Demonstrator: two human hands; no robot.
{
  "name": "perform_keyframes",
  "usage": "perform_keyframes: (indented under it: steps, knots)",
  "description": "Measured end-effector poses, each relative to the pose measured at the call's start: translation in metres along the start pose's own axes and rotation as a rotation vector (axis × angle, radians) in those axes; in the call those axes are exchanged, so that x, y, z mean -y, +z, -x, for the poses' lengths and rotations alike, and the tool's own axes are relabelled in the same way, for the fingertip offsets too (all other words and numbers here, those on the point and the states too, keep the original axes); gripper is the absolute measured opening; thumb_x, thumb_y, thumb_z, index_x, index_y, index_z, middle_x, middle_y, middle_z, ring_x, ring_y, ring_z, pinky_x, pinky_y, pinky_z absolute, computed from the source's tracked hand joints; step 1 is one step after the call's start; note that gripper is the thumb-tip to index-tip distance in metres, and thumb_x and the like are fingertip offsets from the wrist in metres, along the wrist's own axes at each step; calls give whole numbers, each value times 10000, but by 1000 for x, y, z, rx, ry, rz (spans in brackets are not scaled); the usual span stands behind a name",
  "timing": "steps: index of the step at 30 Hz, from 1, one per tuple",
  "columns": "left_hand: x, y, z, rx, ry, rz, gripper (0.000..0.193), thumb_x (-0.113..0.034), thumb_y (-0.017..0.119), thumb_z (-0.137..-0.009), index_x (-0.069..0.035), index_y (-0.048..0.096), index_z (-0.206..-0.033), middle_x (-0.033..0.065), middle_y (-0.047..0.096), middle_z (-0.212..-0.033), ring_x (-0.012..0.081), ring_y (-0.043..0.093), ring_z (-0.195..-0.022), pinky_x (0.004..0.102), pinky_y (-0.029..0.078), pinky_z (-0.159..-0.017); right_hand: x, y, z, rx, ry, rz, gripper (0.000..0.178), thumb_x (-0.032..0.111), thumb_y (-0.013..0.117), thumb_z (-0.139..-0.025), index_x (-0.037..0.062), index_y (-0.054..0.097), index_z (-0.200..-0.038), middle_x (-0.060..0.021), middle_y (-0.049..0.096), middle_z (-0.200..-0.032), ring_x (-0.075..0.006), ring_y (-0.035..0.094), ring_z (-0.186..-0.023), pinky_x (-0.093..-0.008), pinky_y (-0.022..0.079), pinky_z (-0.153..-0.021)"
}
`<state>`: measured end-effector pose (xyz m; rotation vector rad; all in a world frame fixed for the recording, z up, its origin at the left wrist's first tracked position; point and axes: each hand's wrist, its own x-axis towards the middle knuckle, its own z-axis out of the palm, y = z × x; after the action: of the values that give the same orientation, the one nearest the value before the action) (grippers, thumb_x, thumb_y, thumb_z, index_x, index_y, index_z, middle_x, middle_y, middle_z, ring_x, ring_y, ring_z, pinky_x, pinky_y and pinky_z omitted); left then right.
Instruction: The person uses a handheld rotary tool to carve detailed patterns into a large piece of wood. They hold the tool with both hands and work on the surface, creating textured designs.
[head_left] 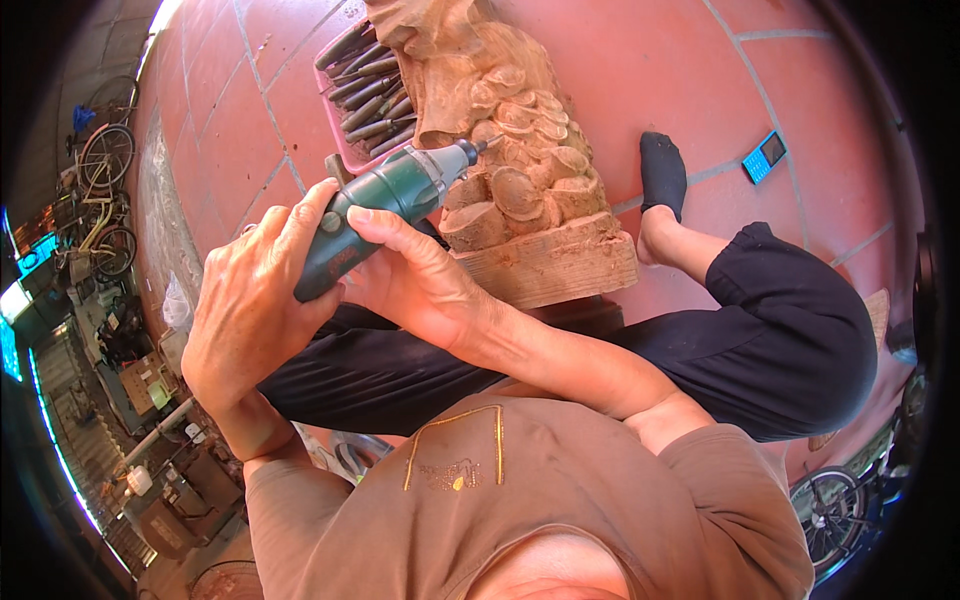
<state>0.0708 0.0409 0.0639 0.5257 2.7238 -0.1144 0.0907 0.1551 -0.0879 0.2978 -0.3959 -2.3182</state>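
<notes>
A green and grey rotary tool [375, 215] is held in both of my hands, tilted so its thin bit points up and right over the carved wood. My left hand [250, 285] wraps round the rear of its body. Below it, my right hand [420, 285] cradles the tool with the thumb laid along the top. The brown wood carving [520, 150], covered in rounded, coin-like shapes on a squared base, stands in front of me between my legs. Whether the bit touches the wood, I cannot tell.
A pink basket [335, 125] full of dark-handled carving tools [370, 90] stands left of the carving. On the red tiled floor at the right lies a small blue device [764, 157]. My sock-clad foot [662, 175] is beside the carving. Bicycles [105, 160] and clutter line the left.
</notes>
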Motion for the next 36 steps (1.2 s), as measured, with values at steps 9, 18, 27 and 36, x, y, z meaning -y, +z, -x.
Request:
perform_keyframes:
  steps: [9, 18, 27, 36]
  knots:
    - [-3, -3, -7, 23, 5, -33, 807, -152, 786, -734, -89, 473, -1475, 130, 621, -995, 335, 662, -917, 442, 526, -752, 4, 0, -2, 11, -24, -55, 487, 107, 742, -924, 271, 477, -1298, 17, 548, -1280, -200, 537, -1271, -496, 483, -1037]
    - [-8, -8, -11, 37, -3, -58, 807, -124, 790, -713, -82, 486, -1459, 142, 628, -1019, 347, 661, -926, 446, 525, -777, 5, 2, 0, -1, -11, -74, 475, 112, 728, -934, 290, 478, -1298, 43, 557, -1268, -158, 538, -1264, -515, 476, -1030]
    - [-14, -17, -17, 80, -35, -83, 869, -86, 814, -647, -64, 494, -1454, 179, 656, -1111, 390, 668, -982, 456, 533, -829, 7, 9, 0, -7, -33, -118, 440, 96, 721, -929, 278, 509, -1268, 37, 573, -1237, -169, 549, -1236, -508, 471, -1024]
    - [-20, -21, -20, 93, -47, -81, 855, -79, 826, -636, -51, 514, -1432, 174, 663, -1071, 389, 671, -969, 458, 538, -823, 6, 10, 3, -9, -41, -143, 333, 103, 703, -942, 236, 555, -1209, 30, 602, -1201, -174, 571, -1193, -488, 472, -1006]
